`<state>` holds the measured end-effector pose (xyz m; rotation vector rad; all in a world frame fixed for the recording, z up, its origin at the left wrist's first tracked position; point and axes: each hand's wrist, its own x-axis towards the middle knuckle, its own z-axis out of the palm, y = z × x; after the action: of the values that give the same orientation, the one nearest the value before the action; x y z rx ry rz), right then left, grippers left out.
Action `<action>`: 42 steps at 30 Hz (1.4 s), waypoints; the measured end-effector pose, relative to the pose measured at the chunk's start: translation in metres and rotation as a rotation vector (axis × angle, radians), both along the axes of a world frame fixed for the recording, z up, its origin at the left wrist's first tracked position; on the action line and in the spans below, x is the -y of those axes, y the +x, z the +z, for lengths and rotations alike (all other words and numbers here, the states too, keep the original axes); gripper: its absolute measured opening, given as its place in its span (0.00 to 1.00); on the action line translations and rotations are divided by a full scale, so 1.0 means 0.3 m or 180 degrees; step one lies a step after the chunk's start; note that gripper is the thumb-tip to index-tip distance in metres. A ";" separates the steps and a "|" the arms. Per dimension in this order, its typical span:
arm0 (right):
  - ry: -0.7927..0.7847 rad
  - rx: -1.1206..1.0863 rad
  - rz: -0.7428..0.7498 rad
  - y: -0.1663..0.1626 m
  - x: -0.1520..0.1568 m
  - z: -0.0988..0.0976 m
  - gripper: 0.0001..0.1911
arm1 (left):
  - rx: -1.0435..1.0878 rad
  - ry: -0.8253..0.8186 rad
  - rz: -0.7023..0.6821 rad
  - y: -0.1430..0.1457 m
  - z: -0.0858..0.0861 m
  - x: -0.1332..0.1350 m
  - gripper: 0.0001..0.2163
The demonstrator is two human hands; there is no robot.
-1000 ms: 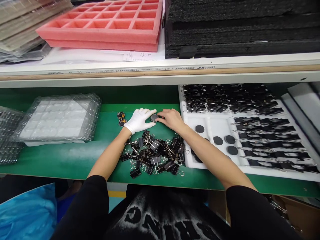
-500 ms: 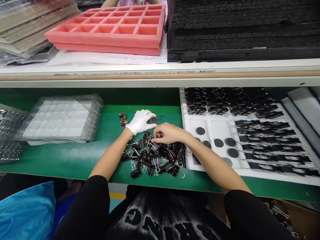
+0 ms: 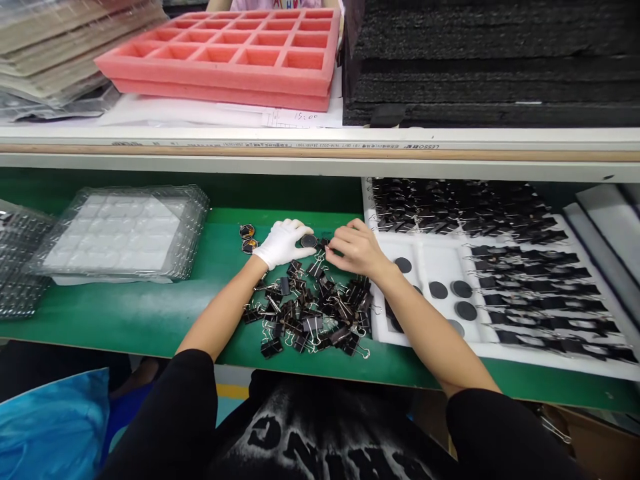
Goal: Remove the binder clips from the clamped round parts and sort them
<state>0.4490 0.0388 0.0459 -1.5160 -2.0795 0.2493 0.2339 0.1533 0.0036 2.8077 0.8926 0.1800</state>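
Observation:
My left hand (image 3: 284, 243), in a white glove, grips a round black disc (image 3: 309, 241) between thumb and fingers, just above the green work surface. Close to its right, my bare right hand (image 3: 356, 249) is closed with its fingertips on a small black binder clip (image 3: 324, 245) beside the disc; the clip is partly hidden. Below both hands spreads a pile of black binder clips (image 3: 313, 323) with silver wire handles. Two small round pieces (image 3: 249, 246) with orange-brown markings lie left of the gloved hand.
On the right, a white foam tray (image 3: 425, 240) bears loose black discs (image 3: 438, 290) and rows of clipped pieces (image 3: 540, 287). Clear plastic trays (image 3: 120, 233) are stacked left. A shelf edge (image 3: 300, 163) crosses above, carrying pink foam trays (image 3: 220, 83) and black foam sheets (image 3: 480, 67).
My right hand has moved up and right from the clip pile to beside the disc, with a binder clip at its fingertips. My left hand keeps its hold on the disc.

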 end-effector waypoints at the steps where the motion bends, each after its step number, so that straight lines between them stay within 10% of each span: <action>1: -0.0047 -0.0111 -0.0223 0.009 -0.004 -0.003 0.15 | 0.0007 -0.0019 -0.0011 0.000 0.003 0.001 0.23; 7: -0.1265 -0.0143 -0.0970 0.052 -0.022 -0.043 0.14 | 0.0010 -0.0009 -0.0044 0.003 0.007 -0.003 0.23; 15: -0.0508 -0.0110 -0.1021 0.070 -0.024 -0.057 0.24 | -0.0108 0.0130 -0.0031 0.003 0.006 -0.002 0.26; 21: -0.1301 -0.0113 -0.0672 0.062 -0.042 -0.032 0.05 | -0.0057 0.0033 -0.0200 -0.010 0.009 -0.009 0.26; 32: -0.0750 0.0461 -0.1392 0.001 -0.227 0.007 0.23 | -0.0256 0.0150 -0.0136 0.008 0.012 -0.001 0.27; 42: -0.1230 -0.0308 -0.1794 -0.051 -0.316 -0.141 0.28 | -0.0271 0.0091 0.0033 0.014 -0.010 0.004 0.26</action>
<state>0.4337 0.1335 0.0036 -2.1971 -1.5024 0.5123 0.2382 0.1520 0.0005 2.8567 0.9302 0.0756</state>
